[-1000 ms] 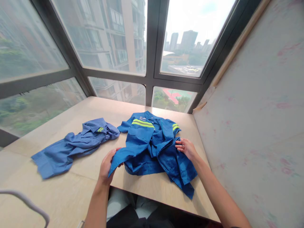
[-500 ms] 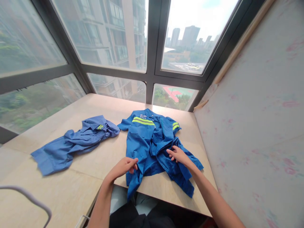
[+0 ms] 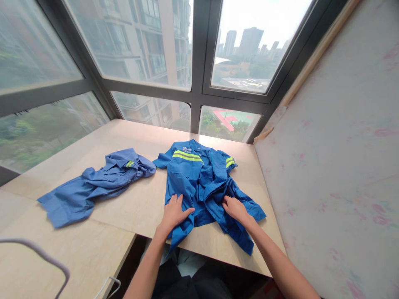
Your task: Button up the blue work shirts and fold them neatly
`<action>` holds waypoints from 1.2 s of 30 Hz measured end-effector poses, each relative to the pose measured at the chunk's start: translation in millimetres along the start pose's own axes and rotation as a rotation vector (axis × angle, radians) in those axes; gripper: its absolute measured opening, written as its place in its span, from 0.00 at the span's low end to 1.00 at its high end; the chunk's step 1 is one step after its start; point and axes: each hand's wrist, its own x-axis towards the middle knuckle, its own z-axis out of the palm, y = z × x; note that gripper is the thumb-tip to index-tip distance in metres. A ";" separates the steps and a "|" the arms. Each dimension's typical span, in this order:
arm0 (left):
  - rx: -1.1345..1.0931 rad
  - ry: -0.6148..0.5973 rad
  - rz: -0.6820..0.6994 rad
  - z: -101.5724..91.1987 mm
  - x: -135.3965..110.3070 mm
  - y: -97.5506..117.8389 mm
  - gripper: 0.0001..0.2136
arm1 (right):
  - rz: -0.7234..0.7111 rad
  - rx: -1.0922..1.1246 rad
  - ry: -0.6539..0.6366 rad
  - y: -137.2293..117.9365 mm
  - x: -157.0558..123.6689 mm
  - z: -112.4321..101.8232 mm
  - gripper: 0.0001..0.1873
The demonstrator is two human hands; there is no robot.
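Observation:
A blue work jacket with yellow-green reflective stripes lies spread on the wooden tabletop, collar toward the window. Its front is partly open and the lower part is rumpled. My left hand rests on the jacket's lower left front, fingers and thumb spread, a ring on one finger. On the lower right side, my right hand has its fingers curled into the cloth by the front edge; the fingertips are partly hidden. Further left lies a second, paler blue garment, crumpled, with a small reflective strip.
The wooden tabletop ends at a front edge close to my body. Windows with dark frames rise behind it, and a flowered wall borders the right. At lower left a grey-white curved bar juts over the table.
My left hand has moved up and right, opening from a curled shape to lie flat on the jacket. My right hand has turned down and closed at the cloth. The view has shifted slightly.

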 end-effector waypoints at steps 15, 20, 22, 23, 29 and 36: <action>0.118 0.029 0.010 -19.2 38.7 -53.0 0.29 | 0.256 1.268 0.564 65.3 12.6 -81.3 0.12; 0.014 0.116 0.069 -46.0 28.5 -46.4 0.25 | 0.181 1.038 0.936 56.3 -4.8 -73.7 0.10; -0.125 0.170 0.141 -55.2 13.1 -32.3 0.25 | 0.014 0.757 1.000 42.3 -21.0 -69.2 0.09; -0.207 0.172 0.195 -57.3 4.3 -23.7 0.24 | -0.087 0.628 0.947 33.9 -29.7 -66.8 0.09; -0.254 -0.139 0.496 -23.3 -32.1 11.0 0.20 | -0.730 0.159 0.113 -8.8 -57.9 -25.1 0.13; 0.007 -0.071 0.496 6.6 -33.0 -7.7 0.24 | -0.715 -0.013 0.014 -0.7 -44.5 35.7 0.26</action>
